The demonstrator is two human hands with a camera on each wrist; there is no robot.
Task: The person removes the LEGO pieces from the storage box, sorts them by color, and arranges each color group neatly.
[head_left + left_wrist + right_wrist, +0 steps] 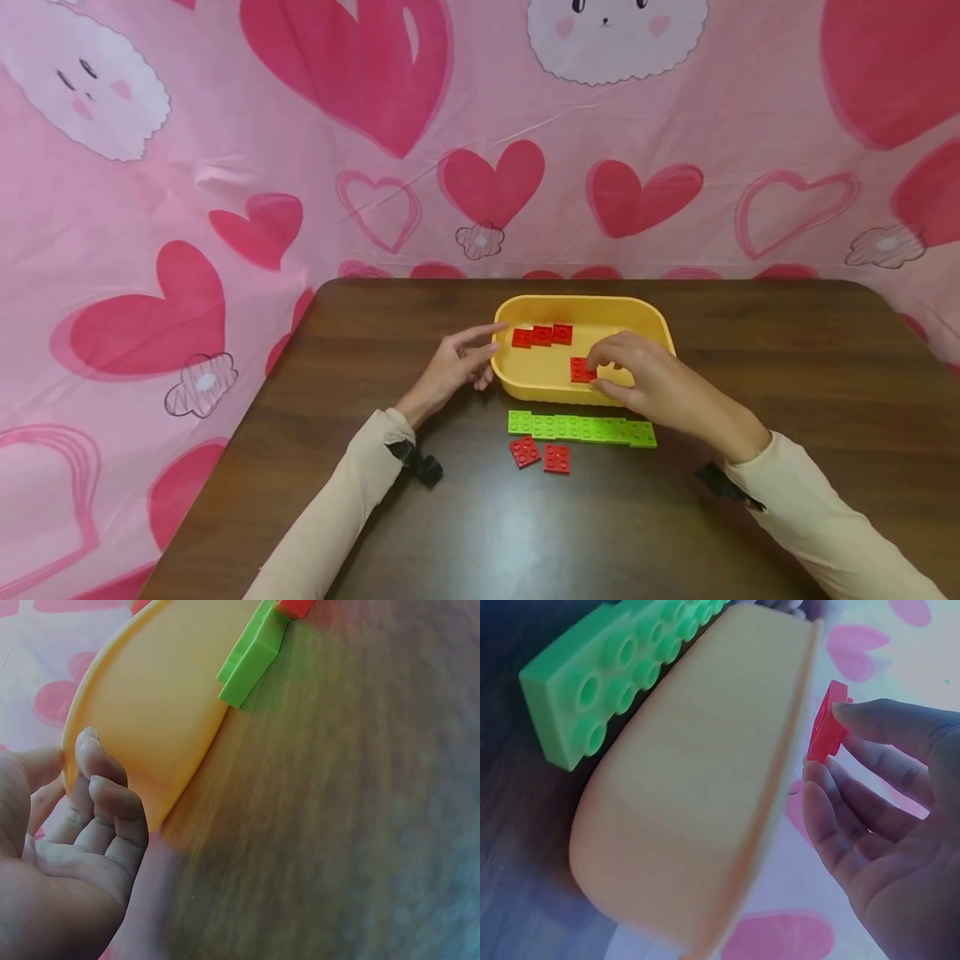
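A yellow tray with low walls stands on the table, three red bricks in a row inside its far left part. At the tray's left end, my left hand holds the rim, index finger over it and thumb by the outer wall; its other fingers curl loosely outside. My right hand pinches a red brick between thumb and fingertips, above the tray's near right part. In the right wrist view this brick is tilted and beyond the tray's rim. Whether it touches the tray floor, I cannot tell.
A row of joined light-green bricks lies along the near side of the tray. Nearer still are two loose red bricks, a turned one and a straighter one. A pink heart-patterned cloth hangs behind the brown table.
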